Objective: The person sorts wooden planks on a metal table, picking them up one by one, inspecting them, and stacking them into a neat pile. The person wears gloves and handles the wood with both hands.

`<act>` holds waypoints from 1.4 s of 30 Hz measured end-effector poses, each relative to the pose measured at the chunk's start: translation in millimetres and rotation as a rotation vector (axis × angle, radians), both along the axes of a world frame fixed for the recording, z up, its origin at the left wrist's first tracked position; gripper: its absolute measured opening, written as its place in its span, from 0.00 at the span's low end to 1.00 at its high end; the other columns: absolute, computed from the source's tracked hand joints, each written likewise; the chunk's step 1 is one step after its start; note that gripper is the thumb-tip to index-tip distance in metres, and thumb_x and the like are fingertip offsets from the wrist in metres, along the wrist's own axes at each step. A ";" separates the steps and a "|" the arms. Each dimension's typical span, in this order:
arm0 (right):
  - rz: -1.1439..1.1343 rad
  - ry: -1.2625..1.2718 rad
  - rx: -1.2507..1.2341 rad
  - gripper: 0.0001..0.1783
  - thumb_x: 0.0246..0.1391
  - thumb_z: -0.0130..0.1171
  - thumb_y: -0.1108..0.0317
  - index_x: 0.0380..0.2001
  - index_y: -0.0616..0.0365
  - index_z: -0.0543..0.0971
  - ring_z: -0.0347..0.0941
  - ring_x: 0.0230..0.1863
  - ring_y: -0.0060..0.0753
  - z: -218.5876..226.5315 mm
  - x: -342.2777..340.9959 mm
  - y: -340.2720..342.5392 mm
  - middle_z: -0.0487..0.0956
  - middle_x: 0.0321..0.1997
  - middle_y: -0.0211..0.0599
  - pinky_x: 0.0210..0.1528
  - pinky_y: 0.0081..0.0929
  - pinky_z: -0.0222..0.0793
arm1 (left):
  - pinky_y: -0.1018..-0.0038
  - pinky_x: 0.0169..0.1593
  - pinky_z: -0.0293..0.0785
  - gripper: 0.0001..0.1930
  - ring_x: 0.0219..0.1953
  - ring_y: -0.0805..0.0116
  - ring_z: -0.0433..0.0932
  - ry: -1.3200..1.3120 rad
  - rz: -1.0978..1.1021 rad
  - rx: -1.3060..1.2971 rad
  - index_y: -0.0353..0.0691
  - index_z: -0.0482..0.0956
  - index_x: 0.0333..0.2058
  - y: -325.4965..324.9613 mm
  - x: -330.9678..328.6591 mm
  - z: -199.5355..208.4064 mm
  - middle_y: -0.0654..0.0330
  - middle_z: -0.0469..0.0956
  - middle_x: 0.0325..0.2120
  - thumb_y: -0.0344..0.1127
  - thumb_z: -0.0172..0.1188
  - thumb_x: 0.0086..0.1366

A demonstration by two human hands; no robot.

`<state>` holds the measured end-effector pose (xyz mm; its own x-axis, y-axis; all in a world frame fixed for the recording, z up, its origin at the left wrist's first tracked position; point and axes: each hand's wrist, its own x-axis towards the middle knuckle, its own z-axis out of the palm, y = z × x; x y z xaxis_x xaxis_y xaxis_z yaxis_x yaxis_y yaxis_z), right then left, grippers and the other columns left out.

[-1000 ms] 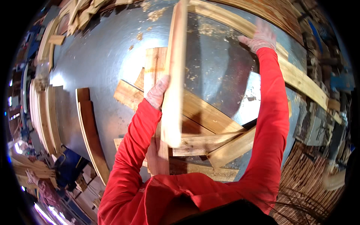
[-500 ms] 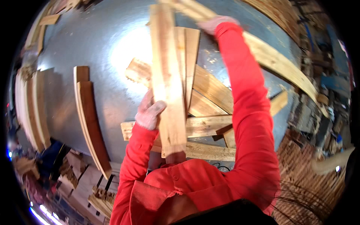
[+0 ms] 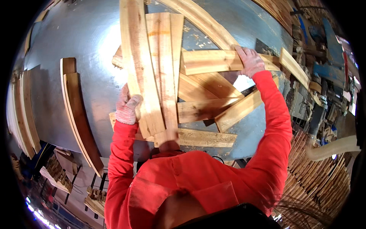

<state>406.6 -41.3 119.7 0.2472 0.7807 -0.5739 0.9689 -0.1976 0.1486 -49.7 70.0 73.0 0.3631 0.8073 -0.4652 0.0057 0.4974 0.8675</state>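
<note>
Both hands wear pale knit gloves. My left hand [image 3: 129,107] is closed on the left edge of a long pale board [image 3: 140,65], thumb on top, its other fingers partly hidden. That board slants over other boards, beside a second long board [image 3: 163,57] that points away from me. Farther right, my right hand [image 3: 251,63] grips a shorter board [image 3: 211,62] lying crosswise, fingers over its far edge. Beneath and around it several boards cross at angles, among them a knotty crosswise board [image 3: 206,109] and a slanting board [image 3: 238,113].
Everything lies on a grey metal table [image 3: 101,95] with wood shavings. Stacked strips [image 3: 78,110] stand toward the left, more strips [image 3: 28,110] at the left edge. A long board [image 3: 204,23] arches across the far side. A ribbed hose [image 3: 331,149] and piled wood [image 3: 312,175] are at right.
My left hand and its long board have shifted left. My right hand has come nearer and rightward, from the long far board to the shorter crosswise one.
</note>
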 end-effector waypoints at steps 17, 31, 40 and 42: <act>-0.261 0.355 0.625 0.48 0.50 0.50 0.35 0.64 0.57 0.56 0.62 0.62 0.52 46.6 -145.9 138.8 0.63 0.62 0.58 0.64 0.38 0.58 | 0.75 0.45 0.74 0.28 0.39 0.70 0.76 -0.048 -0.100 -0.081 0.32 0.69 0.51 -19.8 63.0 -3.4 0.58 0.78 0.40 0.30 0.69 0.53; -0.635 0.294 0.327 0.39 0.47 0.56 0.38 0.53 0.57 0.70 0.72 0.52 0.50 -47.1 -55.1 77.5 0.73 0.52 0.57 0.54 0.40 0.65 | 0.59 0.54 0.67 0.31 0.49 0.47 0.73 1.096 -0.199 0.564 0.41 0.70 0.53 -3.0 -118.4 124.1 0.46 0.76 0.45 0.44 0.66 0.49; -0.342 -0.291 0.412 0.53 0.46 0.53 0.31 0.67 0.49 0.51 0.51 0.69 0.54 -64.0 -116.0 47.0 0.57 0.67 0.55 0.68 0.44 0.48 | 0.58 0.55 0.66 0.31 0.50 0.46 0.70 1.313 -0.010 0.480 0.45 0.70 0.54 -54.2 -193.5 127.5 0.46 0.75 0.43 0.44 0.65 0.50; -0.340 -0.220 0.370 0.55 0.44 0.56 0.32 0.67 0.53 0.51 0.53 0.68 0.55 -55.1 -119.2 53.7 0.57 0.67 0.56 0.67 0.43 0.50 | 0.58 0.54 0.66 0.32 0.50 0.46 0.70 1.374 0.051 0.537 0.43 0.70 0.54 -49.6 -220.3 134.6 0.45 0.75 0.43 0.45 0.66 0.50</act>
